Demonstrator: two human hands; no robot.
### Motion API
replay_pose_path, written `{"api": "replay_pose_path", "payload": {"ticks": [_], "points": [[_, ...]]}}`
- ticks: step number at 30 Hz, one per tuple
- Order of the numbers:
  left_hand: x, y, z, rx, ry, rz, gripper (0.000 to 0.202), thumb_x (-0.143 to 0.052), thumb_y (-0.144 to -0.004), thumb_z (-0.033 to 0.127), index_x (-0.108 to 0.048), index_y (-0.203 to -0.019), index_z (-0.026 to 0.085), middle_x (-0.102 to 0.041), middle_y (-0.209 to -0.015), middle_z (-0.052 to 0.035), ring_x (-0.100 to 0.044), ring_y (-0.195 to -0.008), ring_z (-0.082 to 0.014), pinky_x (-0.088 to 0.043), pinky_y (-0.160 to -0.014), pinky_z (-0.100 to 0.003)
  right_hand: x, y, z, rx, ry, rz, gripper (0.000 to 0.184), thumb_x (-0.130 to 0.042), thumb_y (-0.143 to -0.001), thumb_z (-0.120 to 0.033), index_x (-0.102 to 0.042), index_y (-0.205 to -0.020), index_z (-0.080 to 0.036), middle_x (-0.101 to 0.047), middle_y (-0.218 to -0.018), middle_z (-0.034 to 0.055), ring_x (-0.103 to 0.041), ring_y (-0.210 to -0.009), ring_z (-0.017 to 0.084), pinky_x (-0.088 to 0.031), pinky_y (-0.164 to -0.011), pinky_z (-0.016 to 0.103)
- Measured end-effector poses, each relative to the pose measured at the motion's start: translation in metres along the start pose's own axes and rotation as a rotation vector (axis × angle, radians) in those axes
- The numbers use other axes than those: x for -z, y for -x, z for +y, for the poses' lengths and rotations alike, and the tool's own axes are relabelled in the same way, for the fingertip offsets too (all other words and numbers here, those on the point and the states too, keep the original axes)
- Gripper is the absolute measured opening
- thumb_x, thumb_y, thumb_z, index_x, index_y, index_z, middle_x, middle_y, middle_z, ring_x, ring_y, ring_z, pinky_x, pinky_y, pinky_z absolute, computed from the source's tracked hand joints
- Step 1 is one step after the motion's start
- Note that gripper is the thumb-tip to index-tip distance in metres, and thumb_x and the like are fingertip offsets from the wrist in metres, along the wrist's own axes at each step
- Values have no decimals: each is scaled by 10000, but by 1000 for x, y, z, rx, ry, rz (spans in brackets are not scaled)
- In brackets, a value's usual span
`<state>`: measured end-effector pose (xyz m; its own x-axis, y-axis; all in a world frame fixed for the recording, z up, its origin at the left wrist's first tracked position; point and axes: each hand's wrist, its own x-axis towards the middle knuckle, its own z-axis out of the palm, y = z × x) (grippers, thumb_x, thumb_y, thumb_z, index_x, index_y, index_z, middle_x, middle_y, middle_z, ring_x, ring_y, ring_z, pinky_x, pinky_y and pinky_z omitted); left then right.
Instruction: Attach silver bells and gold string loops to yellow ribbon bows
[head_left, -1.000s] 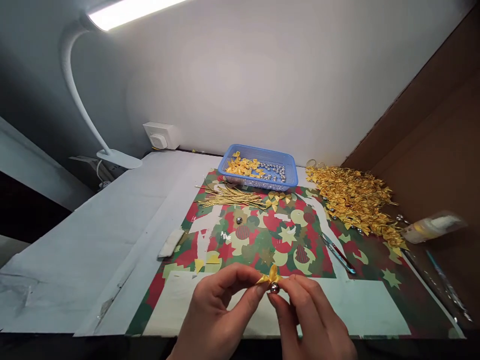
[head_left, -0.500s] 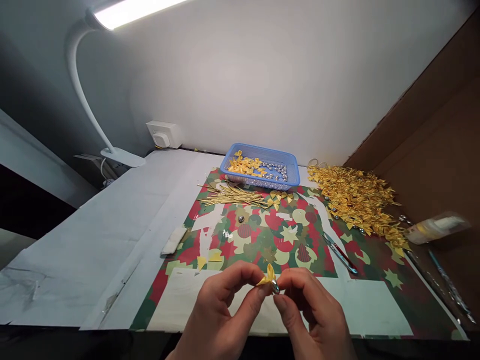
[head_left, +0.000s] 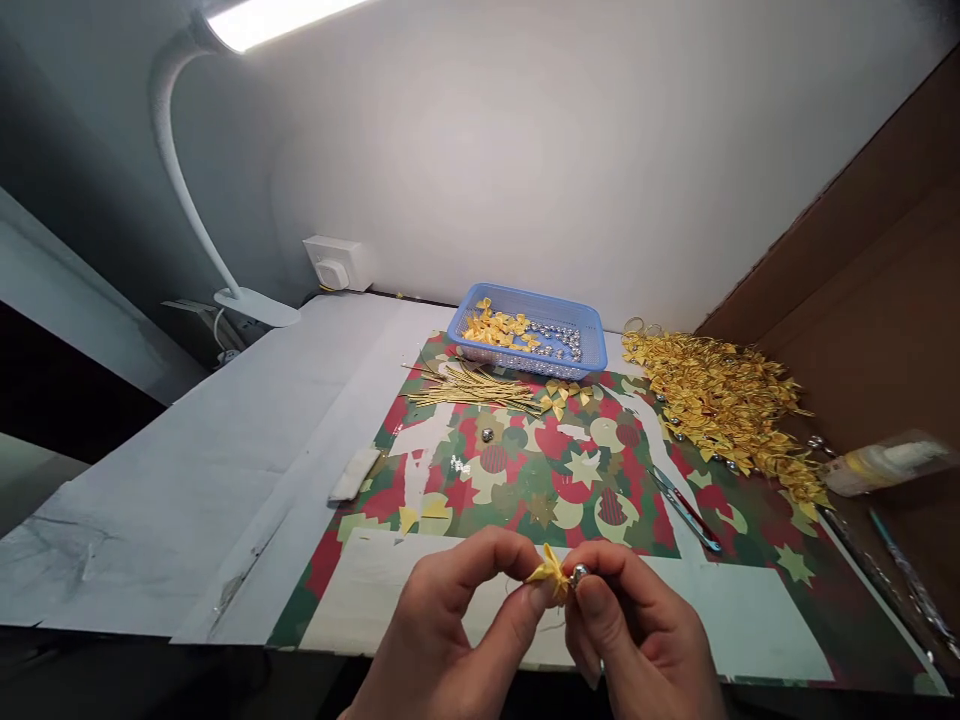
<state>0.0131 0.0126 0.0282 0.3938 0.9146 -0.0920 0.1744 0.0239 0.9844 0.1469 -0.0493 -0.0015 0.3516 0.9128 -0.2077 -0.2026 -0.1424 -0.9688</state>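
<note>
Left hand (head_left: 469, 625): thumb and index pinched on yellow bow (head_left: 551, 572). Right hand (head_left: 649, 630): thumb and index closed on silver ball (head_left: 579, 574), just right of bow. Bow and ball between both hands' fingertips, above pale sheet (head_left: 364, 585). Ahead and right of fingers: slim tool (head_left: 686, 510); farther right, bottle (head_left: 885, 467). Ahead, left: loose ball (head_left: 487, 435). Beyond: gold ties (head_left: 472, 390). Ahead, far right: gold heap (head_left: 712, 400). Farthest ahead: blue basket (head_left: 525, 363), bows (head_left: 495, 328) and balls (head_left: 561, 340) inside.
</note>
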Motion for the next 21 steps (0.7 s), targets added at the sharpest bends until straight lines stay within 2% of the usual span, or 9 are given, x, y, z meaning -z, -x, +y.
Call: {"api": "replay_pose_path", "payload": {"ticks": [2, 4, 7, 9, 13, 15, 18, 21], "points": [[0, -1, 2, 5, 21, -11, 101, -666, -845, 315, -686, -778, 243, -689, -721, 0, -651, -709, -198, -528, -672, -258, 0, 0, -1, -41, -51, -18, 428, -634, -849, -589, -695, -871, -166, -394, -479, -69, -336, -435, 78, -264, -443, 219], [0, -2, 3, 4, 41, 0, 92, -682, -837, 310, -684, -776, 240, -690, -723, 2, -652, -713, -200, -528, -678, -259, -1, -1, -1, 15, -22, 18, 380, -651, -851, -554, -709, -871, -179, -451, -505, -53, -386, -444, 87, -305, -446, 217], [0, -2, 3, -4, 48, 9, 58, -687, -834, 287, -692, -795, 244, -708, -756, 1, -666, -751, -207, -529, -710, -259, -4, 0, 1, 251, 94, 123, 211, -660, -872, -429, -724, -884, -228, -610, -716, 10, -563, -605, 133, -443, -514, 214], [-1, -1, 2, -7, 44, 2, 44, -680, -836, 274, -696, -806, 247, -720, -785, -3, -672, -784, -215, -529, -749, -268, -6, 2, 1, 420, 193, 169, 91, -651, -878, -308, -714, -924, -263, -657, -872, 30, -631, -757, 157, -495, -569, 201], [-1, -2, 2, 29, 46, 4, 77, -688, -837, 304, -686, -800, 237, -715, -793, -18, -661, -801, -225, -531, -764, -283, -8, 3, 2, 691, 461, 285, 255, -606, -866, -76, -674, -1000, -283, -691, -923, 28, -672, -816, 158, -534, -661, 214], [-1, -4, 2, 57, 118, -45, 116, -691, -841, 327, -677, -785, 226, -699, -774, -17, -648, -782, -218, -530, -754, -283, -10, 1, 4, 812, 534, 280, 335, -575, -862, -7, -668, -1026, -285, -702, -891, 16, -677, -789, 148, -538, -702, 225], [0, -9, 2, 127, 277, -139, 152, -701, -850, 340, -665, -776, 213, -664, -740, 5, -618, -740, -177, -518, -705, -245, -16, -3, 8, 873, 435, 169, 348, -570, -841, 20, -656, -1011, -271, -687, -831, 0, -648, -701, 130, -527, -659, 226], [1, -12, -2, 164, 367, -163, 129, -706, -866, 316, -667, -796, 215, -657, -734, 28, -607, -726, -142, -496, -676, -202, -18, -4, 13, 863, 242, 133, 289, -583, -816, 10, -631, -902, -262, -634, -738, -17, -604, -633, 131, -505, -602, 238]]}}
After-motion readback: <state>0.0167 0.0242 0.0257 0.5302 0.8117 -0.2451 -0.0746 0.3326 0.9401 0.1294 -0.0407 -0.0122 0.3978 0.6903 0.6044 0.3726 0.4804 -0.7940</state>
